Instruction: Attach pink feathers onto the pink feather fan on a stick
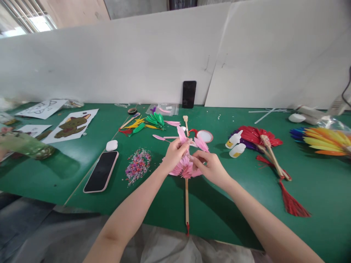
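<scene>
A feather fan (183,170) with pink feathers and a wooden handle (187,201) lies on the green table in front of me, its handle pointing toward me. Over its top edge, my left hand (177,150) pinches an upright pink feather (181,134). My right hand (210,164) is closed beside it, thumb and fingertips together near that feather's lower end; what they grip is too small to make out. Another pink feather (201,144) rises just behind the right hand. Loose pink feathers (172,123) lie beyond the hands.
A phone (101,171), white earbud case (112,145) and pile of sequins (138,166) lie left. Glue bottles (237,150), a red feather fan (256,135) and a multicoloured fan (326,140) are right. Behind are green feathers (155,119), a tape roll (205,136) and an upright phone (189,94).
</scene>
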`<state>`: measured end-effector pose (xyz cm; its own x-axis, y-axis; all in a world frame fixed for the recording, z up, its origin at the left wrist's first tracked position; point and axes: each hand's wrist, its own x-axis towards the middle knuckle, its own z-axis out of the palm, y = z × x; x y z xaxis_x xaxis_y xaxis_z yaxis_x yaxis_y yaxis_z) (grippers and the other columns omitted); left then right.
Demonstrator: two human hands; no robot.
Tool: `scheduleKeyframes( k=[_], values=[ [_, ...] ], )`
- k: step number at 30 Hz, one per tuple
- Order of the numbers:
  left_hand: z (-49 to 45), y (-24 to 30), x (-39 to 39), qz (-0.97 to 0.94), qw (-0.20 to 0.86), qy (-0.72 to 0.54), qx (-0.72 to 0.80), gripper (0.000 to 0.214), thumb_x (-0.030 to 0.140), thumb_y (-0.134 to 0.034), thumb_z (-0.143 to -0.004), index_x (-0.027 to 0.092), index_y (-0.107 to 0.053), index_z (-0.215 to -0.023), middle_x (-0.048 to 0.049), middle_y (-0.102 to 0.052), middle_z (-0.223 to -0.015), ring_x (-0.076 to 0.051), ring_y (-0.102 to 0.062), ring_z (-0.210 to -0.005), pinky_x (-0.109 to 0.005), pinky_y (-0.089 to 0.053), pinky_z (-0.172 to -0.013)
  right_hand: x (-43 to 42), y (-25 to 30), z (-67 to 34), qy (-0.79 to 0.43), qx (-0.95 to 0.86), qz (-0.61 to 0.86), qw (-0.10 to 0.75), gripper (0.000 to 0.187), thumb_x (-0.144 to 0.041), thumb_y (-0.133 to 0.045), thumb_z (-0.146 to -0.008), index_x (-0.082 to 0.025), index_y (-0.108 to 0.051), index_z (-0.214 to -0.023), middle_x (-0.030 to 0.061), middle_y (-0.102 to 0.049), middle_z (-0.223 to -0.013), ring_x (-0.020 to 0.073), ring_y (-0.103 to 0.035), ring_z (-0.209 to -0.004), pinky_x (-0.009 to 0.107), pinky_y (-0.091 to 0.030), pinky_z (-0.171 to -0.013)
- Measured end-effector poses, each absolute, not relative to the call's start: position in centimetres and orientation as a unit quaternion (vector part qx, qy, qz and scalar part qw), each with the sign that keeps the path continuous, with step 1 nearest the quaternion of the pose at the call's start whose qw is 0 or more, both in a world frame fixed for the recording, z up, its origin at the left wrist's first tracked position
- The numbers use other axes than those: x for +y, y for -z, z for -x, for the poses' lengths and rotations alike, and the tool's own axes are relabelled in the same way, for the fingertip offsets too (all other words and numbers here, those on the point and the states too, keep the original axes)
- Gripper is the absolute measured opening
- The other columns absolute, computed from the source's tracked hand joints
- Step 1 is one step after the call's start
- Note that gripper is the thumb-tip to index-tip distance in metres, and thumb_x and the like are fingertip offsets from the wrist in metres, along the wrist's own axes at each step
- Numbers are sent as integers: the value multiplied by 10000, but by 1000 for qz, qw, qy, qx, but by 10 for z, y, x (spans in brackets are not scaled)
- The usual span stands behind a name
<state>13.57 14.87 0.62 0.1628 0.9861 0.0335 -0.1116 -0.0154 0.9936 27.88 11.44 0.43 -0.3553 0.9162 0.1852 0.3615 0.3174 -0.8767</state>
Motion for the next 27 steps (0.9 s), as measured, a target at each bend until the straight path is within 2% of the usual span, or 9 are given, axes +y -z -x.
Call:
scheduleKeyframes(
  k=[7,12,17,21,24,27],
  values=[
    [-136,-3,149,-526,562,-485,415,293,424,-620,-757,134,-601,-791,95,-320,-429,-36,-254,-379,-189,-185,-389,112,-5,-282,-210,-829,415,312,227,-180,-373,-866,-201,-428,-647,-13,-467,-572,112,-402,-512,231,-328,-500],
    [-136,-1,149,-524,572,-476,414,287,418,-626,-749,137,-598,-795,97,-312,-429,-35,-251,-371,-192,-171,-382,111,-6,-280,-166,-851,407,288,198,-149,-361,-847,-198,-415,-663,-23,-436,-547,102,-374,-473,226,-281,-473],
    [-136,2,152,-511,576,-481,419,306,430,-635,-745,127,-607,-780,99,-295,-433,-28,-250,-371,-189,-165,-383,110,-4,-279,-135,-852,403,304,187,-139,-392,-816,-197,-421,-641,-21,-450,-532,98,-375,-454,226,-268,-460],
    [-126,1,165,-432,568,-557,425,315,427,-666,-720,119,-607,-750,96,-314,-453,-16,-230,-371,-189,-157,-383,106,-3,-276,-180,-841,390,330,208,-170,-425,-815,-201,-427,-609,-18,-466,-517,104,-400,-456,236,-302,-471],
    [-117,-2,171,-402,582,-579,405,295,404,-678,-723,121,-611,-775,102,-305,-443,-13,-220,-364,-187,-164,-390,107,-4,-274,-296,-789,411,348,238,-255,-421,-875,-200,-476,-650,-7,-524,-535,114,-460,-469,244,-370,-493],
    [-118,-4,167,-439,602,-537,394,290,412,-654,-749,126,-626,-794,99,-313,-425,-15,-232,-350,-189,-168,-391,113,-3,-274,-416,-685,457,386,271,-405,-461,-883,-195,-539,-730,7,-585,-576,135,-539,-496,263,-440,-517]
  ],
)
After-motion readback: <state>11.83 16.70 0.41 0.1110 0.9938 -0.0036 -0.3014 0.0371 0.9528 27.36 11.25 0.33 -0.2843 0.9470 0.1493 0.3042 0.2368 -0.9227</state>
